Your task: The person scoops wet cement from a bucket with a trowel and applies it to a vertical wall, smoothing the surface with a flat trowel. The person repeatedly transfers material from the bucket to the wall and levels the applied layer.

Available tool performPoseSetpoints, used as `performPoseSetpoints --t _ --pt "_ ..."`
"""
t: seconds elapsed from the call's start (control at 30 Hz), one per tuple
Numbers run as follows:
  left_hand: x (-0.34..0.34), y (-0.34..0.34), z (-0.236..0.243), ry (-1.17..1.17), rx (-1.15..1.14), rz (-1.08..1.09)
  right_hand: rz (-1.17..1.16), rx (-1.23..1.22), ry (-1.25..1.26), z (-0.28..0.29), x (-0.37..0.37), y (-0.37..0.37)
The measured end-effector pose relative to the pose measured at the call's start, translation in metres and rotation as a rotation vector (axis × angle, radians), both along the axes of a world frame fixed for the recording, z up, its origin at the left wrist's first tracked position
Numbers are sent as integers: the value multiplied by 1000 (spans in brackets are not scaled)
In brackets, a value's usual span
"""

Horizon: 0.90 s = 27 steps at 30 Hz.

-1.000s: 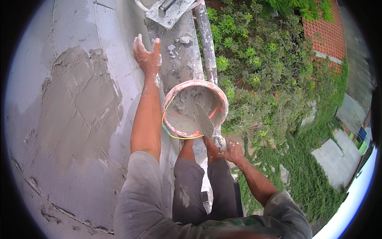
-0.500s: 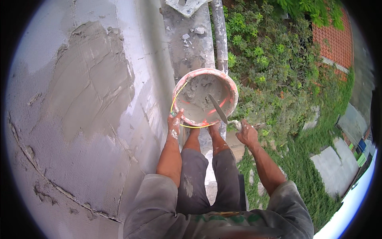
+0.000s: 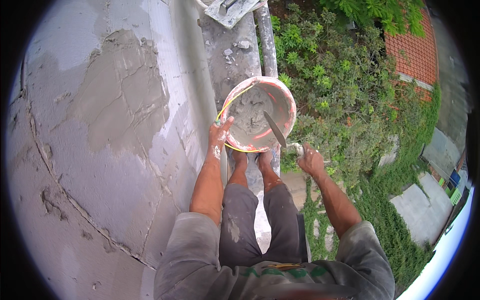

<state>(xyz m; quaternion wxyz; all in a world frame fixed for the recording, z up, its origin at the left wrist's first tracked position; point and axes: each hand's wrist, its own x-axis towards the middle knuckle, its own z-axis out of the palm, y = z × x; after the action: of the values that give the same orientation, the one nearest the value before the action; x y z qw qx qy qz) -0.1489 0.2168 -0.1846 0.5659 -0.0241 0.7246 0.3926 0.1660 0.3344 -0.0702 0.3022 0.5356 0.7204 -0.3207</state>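
Note:
A pinkish-red bucket (image 3: 293, 111) caked with cement hangs in front of my legs, tilted, with wet grey mortar (image 3: 248, 111) inside. My left hand (image 3: 218, 132) is closed on the bucket at its left side, by the thin yellow handle (image 3: 230, 101). The thumb lies over the rim. In my right hand (image 3: 311, 161), the fingers wrap round the cement-smeared grip of a trowel (image 3: 275, 130). Its pointed metal blade reaches over the near right rim into the bucket, above the mortar.
I stand on a narrow, dusty plank (image 3: 232, 37) with rubble bits (image 3: 243, 45). A wall (image 3: 65, 165) with a wet mortar patch (image 3: 120, 95) rises on the left. A metal pipe (image 3: 267, 47) edges the right, beyond which bushes lie below. A flat mortar-covered board (image 3: 232, 11) lies at the far end.
The bucket has shifted slightly away from me and tilted, showing more of its right inner wall. Both hands have moved a little with it, still holding the bucket and trowel.

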Motion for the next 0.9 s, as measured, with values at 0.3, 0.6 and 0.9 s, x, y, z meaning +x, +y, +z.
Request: performPoseSetpoints --t 0.3,0.6,0.9 --pt "-4 34 25 200 21 -165 266 131 -35 -20 -80 91" --pt "-7 59 25 132 51 -276 483 -24 38 -91 -106 88" --pt "16 53 28 52 113 -32 156 -324 163 -89 -57 29"
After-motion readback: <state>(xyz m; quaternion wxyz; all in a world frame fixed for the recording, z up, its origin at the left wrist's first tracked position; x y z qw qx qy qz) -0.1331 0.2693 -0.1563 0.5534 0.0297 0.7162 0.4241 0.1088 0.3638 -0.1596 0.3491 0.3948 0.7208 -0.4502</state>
